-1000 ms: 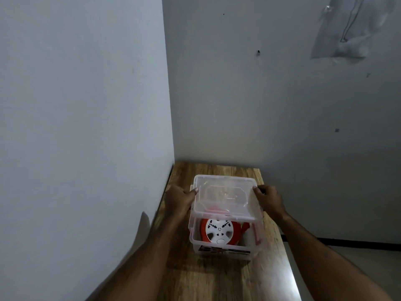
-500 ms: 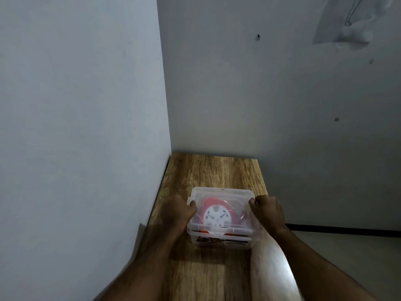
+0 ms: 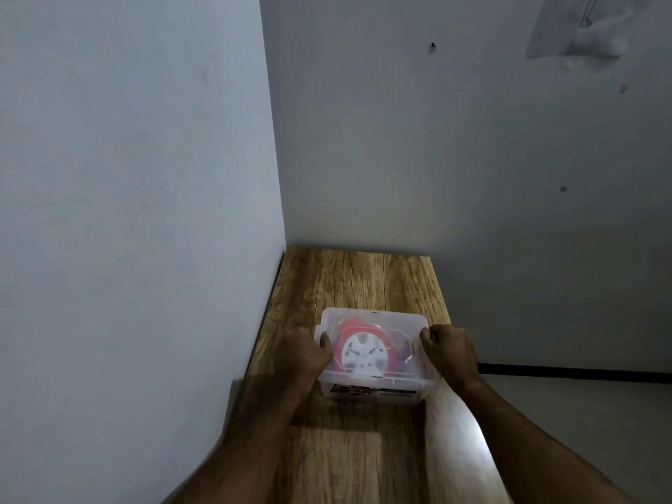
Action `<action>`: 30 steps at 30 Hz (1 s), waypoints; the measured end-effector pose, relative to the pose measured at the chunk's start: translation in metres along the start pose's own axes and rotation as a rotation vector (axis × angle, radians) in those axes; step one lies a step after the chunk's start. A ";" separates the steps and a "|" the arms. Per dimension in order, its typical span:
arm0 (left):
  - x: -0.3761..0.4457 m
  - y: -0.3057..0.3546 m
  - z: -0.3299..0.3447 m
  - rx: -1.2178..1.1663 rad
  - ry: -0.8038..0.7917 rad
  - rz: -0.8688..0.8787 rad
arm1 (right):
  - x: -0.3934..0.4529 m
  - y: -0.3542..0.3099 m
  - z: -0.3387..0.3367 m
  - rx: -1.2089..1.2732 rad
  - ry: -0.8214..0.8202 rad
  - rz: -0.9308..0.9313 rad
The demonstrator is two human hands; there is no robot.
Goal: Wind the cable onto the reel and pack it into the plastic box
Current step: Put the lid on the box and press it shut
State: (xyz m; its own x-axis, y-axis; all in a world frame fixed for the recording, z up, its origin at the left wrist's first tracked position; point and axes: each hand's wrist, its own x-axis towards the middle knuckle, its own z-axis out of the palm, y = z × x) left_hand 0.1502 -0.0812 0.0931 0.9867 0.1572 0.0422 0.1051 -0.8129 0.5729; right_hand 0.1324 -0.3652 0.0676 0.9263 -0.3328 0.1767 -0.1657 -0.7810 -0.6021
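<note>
Head view showed my left grip [image 3: 305, 352] and right grip [image 3: 449, 349] clamping the lid [image 3: 374, 320] onto the plastic box [image 3: 378, 389]; uneven pressure could leave one side unlatched.

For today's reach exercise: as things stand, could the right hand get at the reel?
Probably not directly. The reel lies inside the plastic box with the clear lid down over it, and the right hand is gripping the lid's edge. The lid would need lifting first.
</note>
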 end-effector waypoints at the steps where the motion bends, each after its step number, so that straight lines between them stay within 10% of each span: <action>1: 0.000 0.000 0.000 -0.008 -0.009 0.002 | -0.001 0.000 0.000 0.003 -0.008 0.002; 14: 0.003 0.000 0.011 0.017 -0.053 -0.029 | -0.005 0.000 0.013 0.047 -0.047 0.117; 20: -0.003 0.030 0.031 0.339 -0.019 0.490 | -0.009 -0.002 0.015 0.210 -0.102 0.200; 30: 0.014 0.018 0.065 0.431 -0.262 0.590 | -0.015 -0.017 0.002 0.691 -0.307 0.507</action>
State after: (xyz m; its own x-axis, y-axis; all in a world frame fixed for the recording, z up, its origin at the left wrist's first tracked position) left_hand 0.1744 -0.1296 0.0507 0.8861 -0.4632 0.0160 -0.4605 -0.8758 0.1447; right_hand 0.1223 -0.3462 0.0739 0.8634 -0.3172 -0.3923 -0.4299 -0.0558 -0.9011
